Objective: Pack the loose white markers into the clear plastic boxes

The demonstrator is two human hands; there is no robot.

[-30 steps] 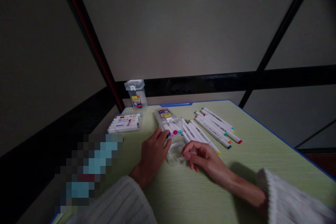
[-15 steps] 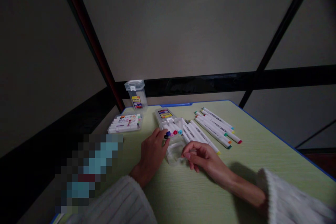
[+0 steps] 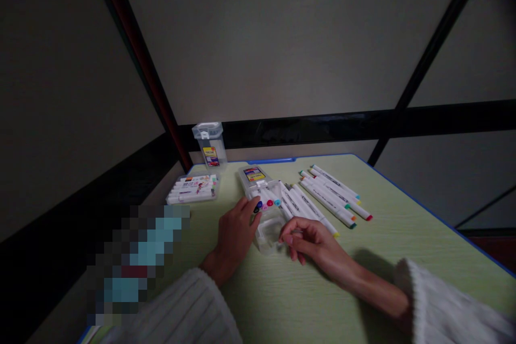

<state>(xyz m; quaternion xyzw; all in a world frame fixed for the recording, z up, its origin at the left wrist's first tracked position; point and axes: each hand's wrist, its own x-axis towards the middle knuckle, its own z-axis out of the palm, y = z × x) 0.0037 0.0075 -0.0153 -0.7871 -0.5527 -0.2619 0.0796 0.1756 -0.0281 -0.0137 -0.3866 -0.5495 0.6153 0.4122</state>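
Observation:
A clear plastic marker case (image 3: 250, 176) lies on its side with its lid end toward me. Inside it are several white markers, whose black, blue, pink, red and light-blue cap ends (image 3: 270, 203) face me. The clear lid (image 3: 266, 246) is swung open and rests on the table. My left hand (image 3: 237, 228) is closed around the left side of the case mouth, its fingertips by the dark caps. At the lid's right edge, my right hand (image 3: 312, 239) has its fingers curled in a pinch on the rim; the fingertips partly hide the contact.
Loose white markers (image 3: 310, 207) lie right of the case, with another group (image 3: 330, 193) farther right. A filled marker box (image 3: 193, 189) lies at the left, and an upright clear container (image 3: 212, 148) stands behind it. The table (image 3: 403, 242) has a blue edge; walls rise behind.
Almost nothing differs. Both hands stay at the case and its lid, and the view has shifted very slightly.

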